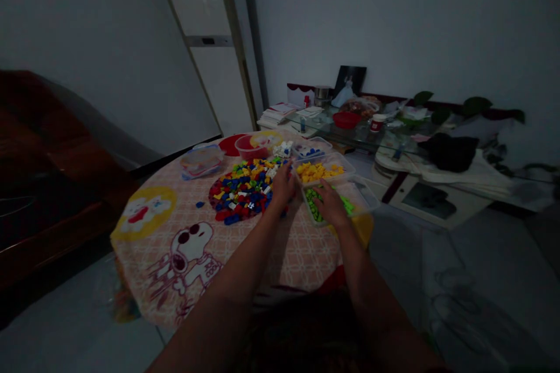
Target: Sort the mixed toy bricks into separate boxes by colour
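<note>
A heap of small coloured bricks lies on a round table covered with a cartoon-print cloth. My left hand rests at the heap's right edge, fingers curled onto the bricks; whether it holds any I cannot make out. My right hand lies over a clear tub of green bricks, fingers bent down into it. Just behind stands a clear tub of yellow bricks, and further back a tub with blue bricks. A few white bricks sit beside it.
A red bowl and a lidded clear tub stand at the table's far side. A lone blue brick lies on the cloth. Behind is a cluttered glass table; a dark wooden sofa is at left.
</note>
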A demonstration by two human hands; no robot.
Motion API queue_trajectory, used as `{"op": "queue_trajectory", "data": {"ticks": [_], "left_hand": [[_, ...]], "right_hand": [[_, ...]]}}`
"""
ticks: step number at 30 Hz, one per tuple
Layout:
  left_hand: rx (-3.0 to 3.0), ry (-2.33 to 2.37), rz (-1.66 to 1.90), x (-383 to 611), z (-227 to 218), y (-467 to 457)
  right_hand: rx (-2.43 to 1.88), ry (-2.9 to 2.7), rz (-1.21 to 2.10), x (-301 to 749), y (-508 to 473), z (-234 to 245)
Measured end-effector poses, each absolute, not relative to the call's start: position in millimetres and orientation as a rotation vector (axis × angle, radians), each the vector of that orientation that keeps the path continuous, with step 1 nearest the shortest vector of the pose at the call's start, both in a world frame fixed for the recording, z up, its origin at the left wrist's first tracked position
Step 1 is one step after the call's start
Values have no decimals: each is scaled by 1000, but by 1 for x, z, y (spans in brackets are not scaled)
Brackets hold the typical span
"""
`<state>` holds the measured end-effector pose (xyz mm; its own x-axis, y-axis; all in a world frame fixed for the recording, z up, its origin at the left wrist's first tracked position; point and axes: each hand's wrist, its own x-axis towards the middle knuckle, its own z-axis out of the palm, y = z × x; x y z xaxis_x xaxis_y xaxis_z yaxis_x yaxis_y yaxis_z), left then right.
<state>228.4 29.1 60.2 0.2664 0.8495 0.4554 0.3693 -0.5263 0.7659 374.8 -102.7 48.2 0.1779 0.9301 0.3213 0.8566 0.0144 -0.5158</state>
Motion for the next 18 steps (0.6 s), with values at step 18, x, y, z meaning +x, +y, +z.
{"op": "queue_trajectory", "data": {"ticks": [18], "left_hand": [[2311, 1636, 757, 156, 38, 47]], "right_hand": [[-1940, -1678, 183, 370, -104, 58]]}}
